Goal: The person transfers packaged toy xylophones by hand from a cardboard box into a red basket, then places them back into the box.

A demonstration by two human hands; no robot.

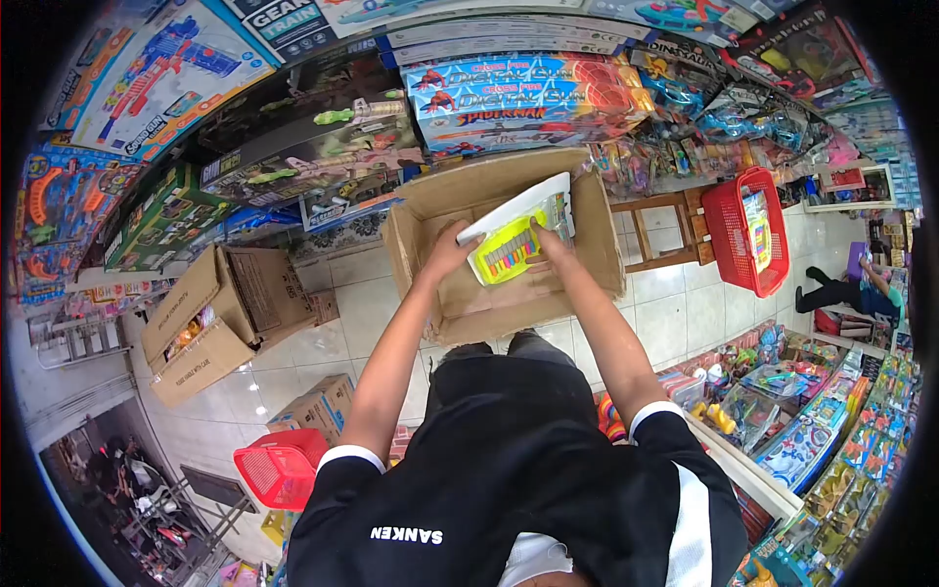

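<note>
A packaged yellow-green toy (507,256) with a row of coloured bars and a white card backing is held tilted over an open cardboard box (499,318). My left hand (450,247) grips the pack at its left edge, fingers closed. On the other side my right hand (554,245) has hold of its right part, thumb on the front. The fingers behind the pack are hidden. Bare brown cardboard shows inside the box around the pack.
Boxed toys (518,93) line the shelf ahead. A wooden stool (660,230) and a red basket (748,235) stand to the right. Leftward are another open carton (220,313) and a red basket (281,468). A person (866,293) is at the far right.
</note>
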